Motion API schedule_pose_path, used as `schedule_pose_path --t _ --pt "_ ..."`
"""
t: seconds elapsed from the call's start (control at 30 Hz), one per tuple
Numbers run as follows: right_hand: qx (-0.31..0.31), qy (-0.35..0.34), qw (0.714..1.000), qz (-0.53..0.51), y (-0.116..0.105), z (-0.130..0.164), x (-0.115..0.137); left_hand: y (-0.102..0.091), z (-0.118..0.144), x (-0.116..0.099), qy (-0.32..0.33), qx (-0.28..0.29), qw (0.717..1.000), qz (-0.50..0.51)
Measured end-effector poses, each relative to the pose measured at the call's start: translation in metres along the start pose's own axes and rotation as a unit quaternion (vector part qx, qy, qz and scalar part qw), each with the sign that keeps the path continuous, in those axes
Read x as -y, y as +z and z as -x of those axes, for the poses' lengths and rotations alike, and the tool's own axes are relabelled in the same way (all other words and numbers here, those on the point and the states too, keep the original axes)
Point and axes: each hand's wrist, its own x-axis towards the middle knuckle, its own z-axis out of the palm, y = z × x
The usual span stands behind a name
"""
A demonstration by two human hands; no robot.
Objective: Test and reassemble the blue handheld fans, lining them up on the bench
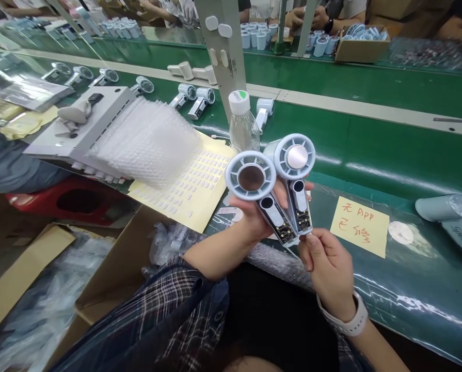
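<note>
Two pale blue handheld fans are held together, round heads up and handles slanting down to the right. The left fan [268,210] has a dark round centre in its ring; the right fan [301,204] has a silvery disc. Both handles are uncovered, showing circuit boards and black round parts. My left hand [254,219] is closed around the pair from behind, its fingers partly hidden. At the lower end of the right fan's handle, my right hand [329,263] pinches with thumb and fingers. A thin white strip shows beside those fingertips; whether they grip it too is unclear.
A clear bottle [244,126] stands behind the fans. Bubble-wrap bags [153,134] lie on a yellow sticker sheet [200,206] to the left. A handwritten note [360,226] and another fan [447,209] are right. Several fans lie along the green conveyor [316,121]; co-workers sit beyond.
</note>
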Motion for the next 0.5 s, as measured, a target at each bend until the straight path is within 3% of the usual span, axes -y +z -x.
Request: schedule_pose_path --t 0.07,0.17,0.27,0.33,0.43,0.5 --pt "-0.031 0.012 0.998 -0.052 0.008 0.002 -0.003 -0.002 0.001 0.007 0.002 -0.008 1.0 -0.027" --pt "-0.023 0.031 0.995 -0.09 0.014 0.003 -0.006 -0.004 0.003 0.012 0.004 0.015 0.999 -0.041" --pt "0.021 0.008 0.999 -0.026 0.003 -0.003 -0.003 -0.004 0.003 0.006 0.001 0.032 0.999 -0.029" --pt "0.028 -0.057 0.997 0.052 -0.011 -0.009 0.002 -0.002 0.003 -0.002 0.01 0.035 0.999 0.003" --pt "-0.086 -0.148 0.972 0.163 -0.031 -0.019 0.006 -0.001 0.004 -0.012 0.002 0.053 0.999 0.011" --pt "-0.11 -0.146 0.97 0.16 -0.041 -0.024 0.005 -0.003 0.006 -0.013 -0.065 0.086 0.993 -0.056"
